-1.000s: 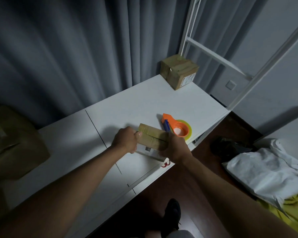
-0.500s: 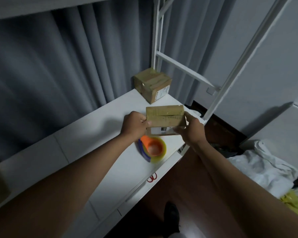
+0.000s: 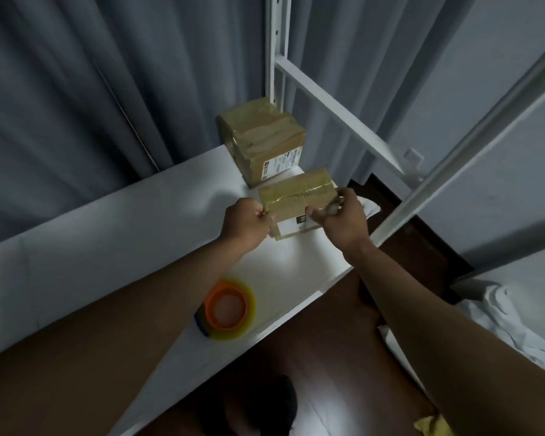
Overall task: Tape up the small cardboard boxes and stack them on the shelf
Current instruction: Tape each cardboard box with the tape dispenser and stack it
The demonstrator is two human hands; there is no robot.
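A small taped cardboard box [image 3: 297,196] with a white label on its near side is held between both hands above the white shelf board [image 3: 145,221]. My left hand [image 3: 244,225] grips its left end and my right hand [image 3: 343,220] grips its right end. Just behind it, a second, taller taped box [image 3: 261,140] stands in the far right corner of the board beside the white shelf upright [image 3: 276,48]. I cannot tell whether the held box touches the board or the other box.
An orange tape dispenser [image 3: 228,309] with a clear yellowish roll lies on the board near its front edge, partly under my left forearm. Grey curtains hang behind. White shelf rails [image 3: 337,111] cross at the right. White cloth [image 3: 516,325] lies on the wooden floor.
Both hands have carried the small box from beside the tape dispenser up and towards the far right corner, close to the standing box. The dispenser stayed on the board.
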